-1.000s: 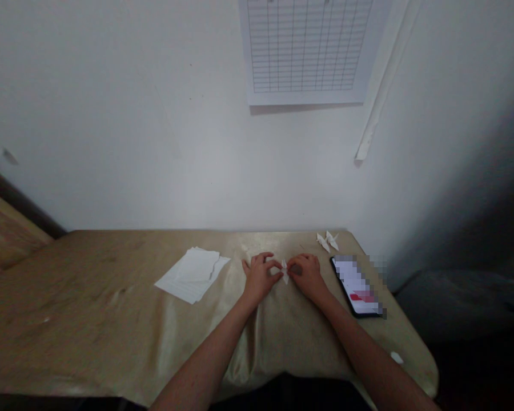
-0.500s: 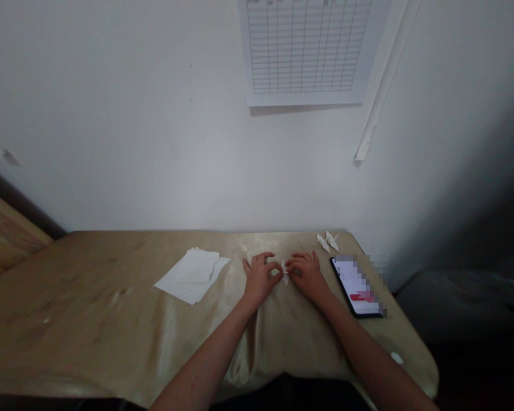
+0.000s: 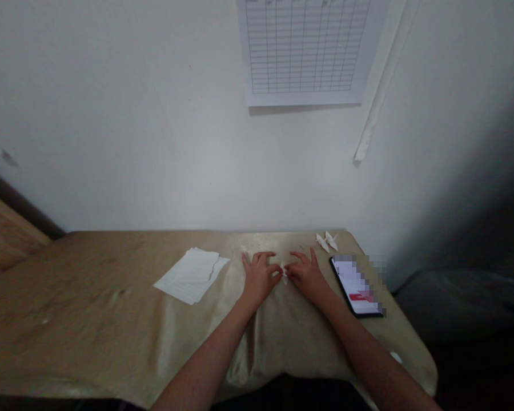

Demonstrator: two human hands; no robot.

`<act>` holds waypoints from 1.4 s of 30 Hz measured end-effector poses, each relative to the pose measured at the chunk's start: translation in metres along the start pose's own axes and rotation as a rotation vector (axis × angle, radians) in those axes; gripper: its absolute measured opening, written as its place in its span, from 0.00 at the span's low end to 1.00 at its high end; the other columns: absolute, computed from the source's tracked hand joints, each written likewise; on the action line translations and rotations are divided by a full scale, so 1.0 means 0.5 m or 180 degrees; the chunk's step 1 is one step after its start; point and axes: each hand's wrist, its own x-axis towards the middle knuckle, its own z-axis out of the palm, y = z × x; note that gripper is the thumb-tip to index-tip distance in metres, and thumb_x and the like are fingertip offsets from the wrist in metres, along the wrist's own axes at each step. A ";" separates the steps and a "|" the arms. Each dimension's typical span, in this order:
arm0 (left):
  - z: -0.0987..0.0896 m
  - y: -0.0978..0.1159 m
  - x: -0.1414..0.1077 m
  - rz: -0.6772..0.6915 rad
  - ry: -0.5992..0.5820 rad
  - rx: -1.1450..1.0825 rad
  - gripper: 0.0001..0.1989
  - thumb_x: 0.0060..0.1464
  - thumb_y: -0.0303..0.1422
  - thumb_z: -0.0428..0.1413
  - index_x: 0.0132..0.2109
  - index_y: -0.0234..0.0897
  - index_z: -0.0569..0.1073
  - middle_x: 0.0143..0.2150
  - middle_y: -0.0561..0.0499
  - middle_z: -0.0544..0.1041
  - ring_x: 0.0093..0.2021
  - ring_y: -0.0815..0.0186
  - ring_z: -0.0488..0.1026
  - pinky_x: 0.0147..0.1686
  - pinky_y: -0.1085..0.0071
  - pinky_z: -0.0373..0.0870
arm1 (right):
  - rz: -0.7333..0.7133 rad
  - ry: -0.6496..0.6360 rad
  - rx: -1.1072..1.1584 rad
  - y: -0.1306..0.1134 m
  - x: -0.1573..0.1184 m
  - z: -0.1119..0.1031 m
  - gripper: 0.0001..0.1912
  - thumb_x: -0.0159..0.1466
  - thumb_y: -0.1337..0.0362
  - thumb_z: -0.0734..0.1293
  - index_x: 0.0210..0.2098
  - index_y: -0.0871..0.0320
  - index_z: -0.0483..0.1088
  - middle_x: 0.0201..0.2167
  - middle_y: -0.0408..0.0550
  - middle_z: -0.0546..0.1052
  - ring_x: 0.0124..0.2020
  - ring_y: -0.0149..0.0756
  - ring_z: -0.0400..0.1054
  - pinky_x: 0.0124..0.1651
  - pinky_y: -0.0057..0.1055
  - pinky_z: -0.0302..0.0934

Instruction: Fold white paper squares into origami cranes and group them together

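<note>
A small folded white paper piece (image 3: pixel 285 274) is pinched between both hands, low over the cloth-covered table. My left hand (image 3: pixel 260 277) grips its left side with thumb and forefinger, the other fingers curved above. From the right, my right hand (image 3: pixel 308 275) pinches the opposite side, its other fingers raised. The fingertips partly hide the piece. Two folded white paper figures (image 3: pixel 326 242) rest near the table's back right corner. A stack of white paper sheets (image 3: pixel 188 277) lies left of my left hand.
A phone (image 3: pixel 355 285) with a lit screen lies right of my right hand. A small white item (image 3: pixel 396 357) is near the table's (image 3: pixel 89 308) right edge. Behind stands a white wall with a printed grid sheet (image 3: pixel 302 51).
Both hands keep their pinch on the small paper piece. The spare fingers of my right hand have lifted and spread a little.
</note>
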 end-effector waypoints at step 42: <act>0.009 -0.010 -0.003 0.0237 0.0026 0.0116 0.07 0.55 0.35 0.65 0.41 0.55 0.82 0.61 0.53 0.73 0.64 0.52 0.63 0.66 0.28 0.24 | -0.0120 0.0109 -0.0037 0.012 -0.003 -0.004 0.14 0.65 0.71 0.65 0.38 0.45 0.80 0.41 0.40 0.84 0.64 0.48 0.64 0.67 0.74 0.14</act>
